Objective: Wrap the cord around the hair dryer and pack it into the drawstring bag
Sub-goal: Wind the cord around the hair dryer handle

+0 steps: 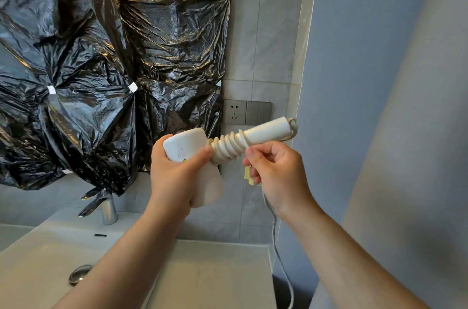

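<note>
A white hair dryer (pixel 263 132) is held up in front of the tiled wall, its handle pointing up and to the right. My left hand (pixel 174 174) grips the dryer's body. Several turns of the white cord (pixel 229 148) are coiled around the handle near the body. My right hand (pixel 276 172) pinches the cord just below the coils. The rest of the cord (pixel 277 245) hangs down from that hand past the counter's right end. No drawstring bag is in view.
A white washbasin counter (pixel 207 275) lies below my arms, with a chrome tap (pixel 109 210) and a drain (pixel 79 273) at the left. Black plastic sheeting (pixel 101 81) covers the mirror. A wall socket (pixel 235 111) sits behind the dryer. A grey wall (pixel 379 106) stands close on the right.
</note>
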